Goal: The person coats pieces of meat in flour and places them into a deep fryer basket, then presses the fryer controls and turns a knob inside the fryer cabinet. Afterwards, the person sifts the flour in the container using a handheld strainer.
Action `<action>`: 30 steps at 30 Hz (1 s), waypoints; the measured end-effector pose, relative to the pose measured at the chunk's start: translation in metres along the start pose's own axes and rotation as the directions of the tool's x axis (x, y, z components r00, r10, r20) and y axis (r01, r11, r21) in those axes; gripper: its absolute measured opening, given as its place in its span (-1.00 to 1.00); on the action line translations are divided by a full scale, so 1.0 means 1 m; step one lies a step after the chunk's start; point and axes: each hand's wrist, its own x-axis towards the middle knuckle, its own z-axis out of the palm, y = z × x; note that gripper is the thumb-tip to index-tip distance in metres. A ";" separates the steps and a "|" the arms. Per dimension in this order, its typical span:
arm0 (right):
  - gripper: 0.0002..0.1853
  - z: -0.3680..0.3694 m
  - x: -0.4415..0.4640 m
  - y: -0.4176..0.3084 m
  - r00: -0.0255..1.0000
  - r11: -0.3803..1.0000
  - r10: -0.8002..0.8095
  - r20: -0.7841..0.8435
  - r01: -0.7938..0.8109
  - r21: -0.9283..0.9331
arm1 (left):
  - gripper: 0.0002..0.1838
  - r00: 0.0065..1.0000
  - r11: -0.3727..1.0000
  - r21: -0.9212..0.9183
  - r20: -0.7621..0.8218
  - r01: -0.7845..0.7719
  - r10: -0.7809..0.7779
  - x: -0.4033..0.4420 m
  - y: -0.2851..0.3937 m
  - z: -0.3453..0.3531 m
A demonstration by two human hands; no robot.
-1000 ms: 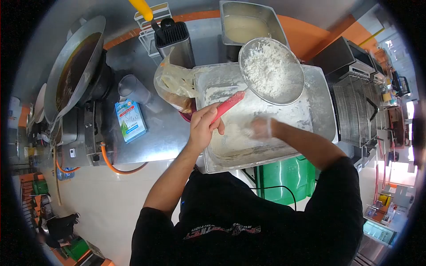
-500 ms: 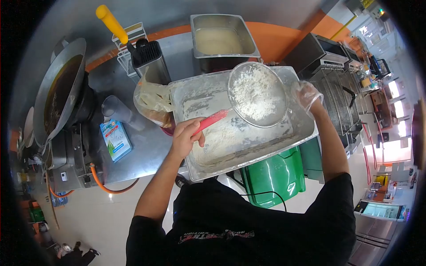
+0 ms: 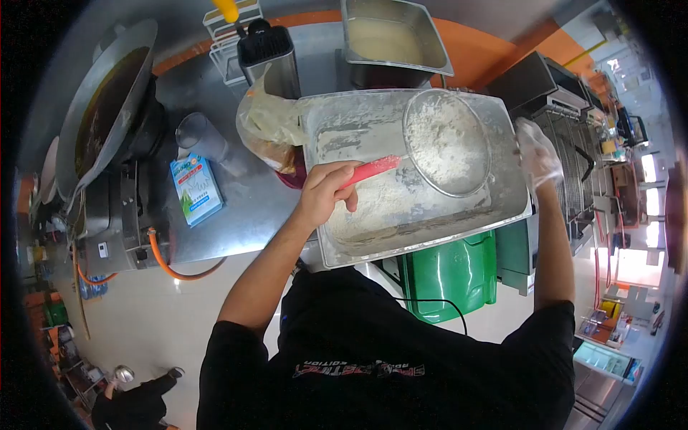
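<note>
My left hand (image 3: 331,192) is closed around the red handle (image 3: 374,172) of a round sieve. White flour lies in the mesh of this sieve (image 3: 448,143), which hangs tilted over a large metal tray (image 3: 423,252). Flour coats the floor and walls of the tray. In a clear plastic glove, my right hand (image 3: 539,156) is off the tray's right edge, apart from the sieve. Its fingers look loosely stretched, somewhat blurred, with nothing seen in them.
Behind the tray stands a deep metal pan (image 3: 390,46) of pale liquid. A plastic bag (image 3: 269,129), knife block (image 3: 269,61), clear cup (image 3: 201,132) and blue-white box (image 3: 196,188) are to the left. A wok (image 3: 107,107) sits further left; wire baskets (image 3: 570,161) are right.
My right hand has moved away from the sieve's rim, out to the right. The left hand still grips the handle, and the sieve is tilted differently. The camera view has shifted.
</note>
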 end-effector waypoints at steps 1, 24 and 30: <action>-0.55 -0.008 0.008 0.035 0.988 0.984 0.153 -0.025 -0.150 0.096 | -0.54 1.000 1.000 -0.013 0.010 -0.013 0.013 -0.001 -0.001 -0.001; -0.43 0.288 -0.111 0.009 -0.098 0.379 -0.708 0.700 0.783 0.493 | -0.49 0.971 0.973 -0.037 -0.084 -0.229 0.225 -0.021 -0.026 0.024; -0.55 0.307 -0.123 -0.002 -0.171 0.332 -0.545 0.820 0.855 0.399 | -0.46 0.967 0.973 -0.027 -0.121 -0.230 0.226 -0.019 -0.023 0.026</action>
